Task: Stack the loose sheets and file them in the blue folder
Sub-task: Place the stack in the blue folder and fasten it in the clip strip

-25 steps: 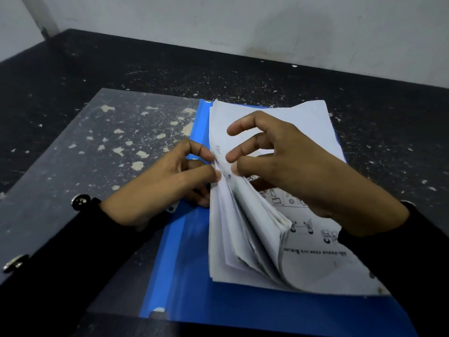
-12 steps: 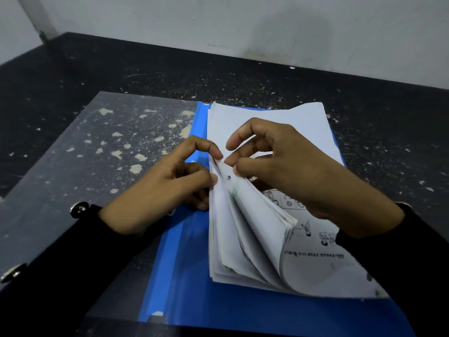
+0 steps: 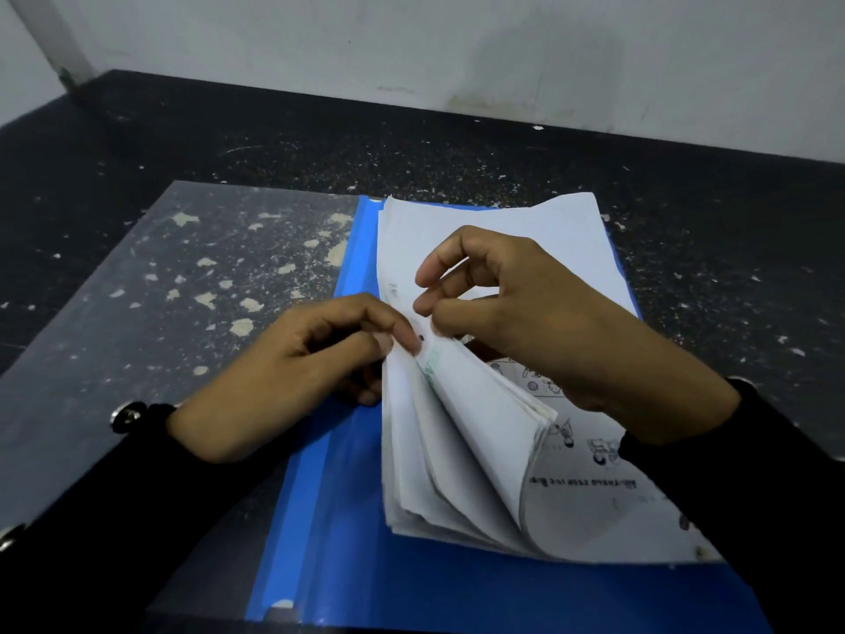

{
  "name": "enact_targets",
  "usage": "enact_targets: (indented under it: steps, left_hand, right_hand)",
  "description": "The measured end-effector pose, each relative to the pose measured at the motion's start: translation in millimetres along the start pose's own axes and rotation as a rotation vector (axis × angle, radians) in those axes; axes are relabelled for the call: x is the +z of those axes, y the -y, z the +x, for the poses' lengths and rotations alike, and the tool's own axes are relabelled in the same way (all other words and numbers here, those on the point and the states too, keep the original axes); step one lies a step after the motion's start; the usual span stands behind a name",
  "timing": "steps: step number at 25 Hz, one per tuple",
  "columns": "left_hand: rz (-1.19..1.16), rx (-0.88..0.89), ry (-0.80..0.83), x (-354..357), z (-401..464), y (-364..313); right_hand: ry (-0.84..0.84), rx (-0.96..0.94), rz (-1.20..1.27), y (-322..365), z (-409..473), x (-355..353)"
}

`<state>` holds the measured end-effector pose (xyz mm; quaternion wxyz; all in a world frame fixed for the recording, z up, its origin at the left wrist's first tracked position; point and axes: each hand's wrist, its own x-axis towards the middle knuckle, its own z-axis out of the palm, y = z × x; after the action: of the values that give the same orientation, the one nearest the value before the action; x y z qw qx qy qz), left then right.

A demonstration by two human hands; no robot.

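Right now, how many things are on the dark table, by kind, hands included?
Hands: 2, the left hand and the right hand, both pinching sheets.
Stack of sheets: 1; single sheets cannot be counted.
Blue folder: 1, lying open, its clear cover folded out to the left.
Total: 4.

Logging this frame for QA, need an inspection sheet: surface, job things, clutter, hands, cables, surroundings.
Surface: dark speckled table, scuffed with pale flecks.
Job things: blue folder lies open, its clear cover flat to the left; sheets stacked on it, left edge fanned upward.
Clutter: nothing seen.
Hands: left hand pinches the sheets' left edge near a punched hole; right hand pinches lifted sheets.
Cables: nothing seen.
Surroundings: white wall behind the table.
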<state>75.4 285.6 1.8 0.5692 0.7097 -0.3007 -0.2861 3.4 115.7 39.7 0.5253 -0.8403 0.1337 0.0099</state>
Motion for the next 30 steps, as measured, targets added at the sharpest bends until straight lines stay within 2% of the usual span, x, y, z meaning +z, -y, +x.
enact_targets:
  steps: [7, 12, 15, 24, 30]
  left_hand:
    - [-0.054, -0.024, -0.010, 2, -1, 0]
    - [-0.059, -0.021, 0.037, -2, -1, -1]
    - [-0.025, -0.044, 0.011, -4, 0, 0]
    - [-0.095, -0.068, -0.036, 1, 2, -2]
    - [-0.093, -0.110, -0.064, 4, 2, -4]
  right_hand:
    - [-0.007, 0.007, 0.016, -1, 1, 0]
    - [0.022, -0.048, -0.004, -2, 0, 1]
    - [0.043, -0.076, -0.003, 0, -1, 3]
    - [0.187, 0.044, 0.164, 3, -4, -2]
    - [0.203, 0.086, 0.144, 6, -4, -4]
